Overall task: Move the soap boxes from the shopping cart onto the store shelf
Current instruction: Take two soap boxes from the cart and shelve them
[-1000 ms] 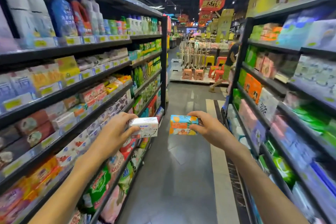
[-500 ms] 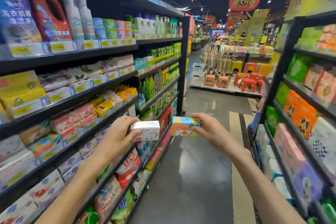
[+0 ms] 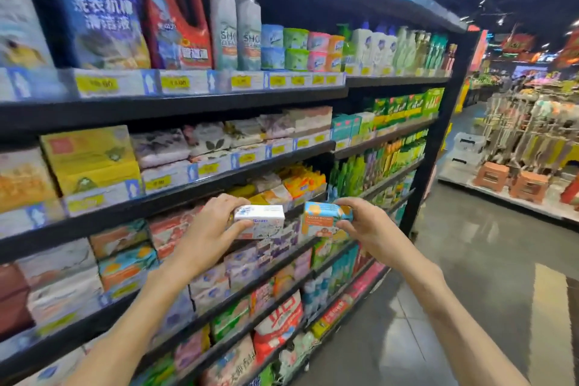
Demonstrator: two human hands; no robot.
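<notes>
My left hand (image 3: 208, 229) grips a white soap box (image 3: 261, 221) with blue lettering, thumb under it and fingers over its top. My right hand (image 3: 365, 226) grips an orange and blue soap box (image 3: 324, 219) by its right end. Both boxes are held side by side in front of the black store shelf (image 3: 188, 197), level with a row of boxed soaps. The shopping cart is out of view.
The shelf unit on the left carries detergent bottles (image 3: 175, 16) on top, boxed soaps in the middle and bagged goods (image 3: 277, 323) low down. The grey aisle floor (image 3: 470, 291) runs to the right. Orange stools (image 3: 513, 182) stand on a far display platform.
The view has swung left toward the shelf. Both hands have carried their boxes closer to the soap row, still side by side.
</notes>
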